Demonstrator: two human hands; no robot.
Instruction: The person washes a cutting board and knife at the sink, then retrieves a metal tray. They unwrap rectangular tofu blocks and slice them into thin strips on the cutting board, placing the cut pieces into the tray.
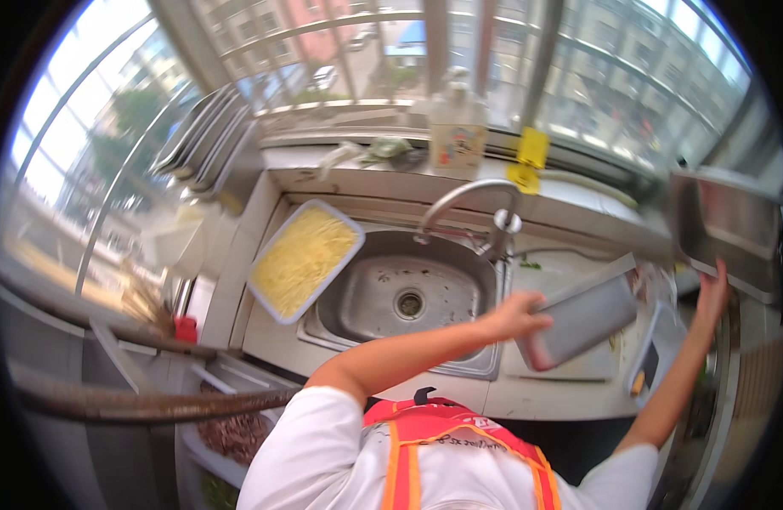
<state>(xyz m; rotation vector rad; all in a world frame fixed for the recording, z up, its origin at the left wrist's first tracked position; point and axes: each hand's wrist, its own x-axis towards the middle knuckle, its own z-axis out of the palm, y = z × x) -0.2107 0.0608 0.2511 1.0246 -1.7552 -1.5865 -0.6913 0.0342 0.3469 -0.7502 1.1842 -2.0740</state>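
Note:
Above the cutting board (557, 370), my left hand (519, 317) grips the near-left end of a deep rectangular stainless-steel pan (582, 322), which is tilted and slightly blurred. Farther right, my right hand (713, 287) has hold of the lower rim of another steel pan (729, 223), raised with its hollow inside towards me. The right hand's fingers are partly hidden behind that rim. Left of the first pan lies the stainless-steel sink (366, 306), with dark scraps around its drain (409, 303).
A plastic tub of pale yellow shreds (308, 255) overlaps the sink's left edge. The faucet (474, 188) arches over the basin. On the sill stands a pump bottle (458, 131). A grey tray with a knife (652, 357) lies at right. Stacked metal pans (206, 146) lean at left.

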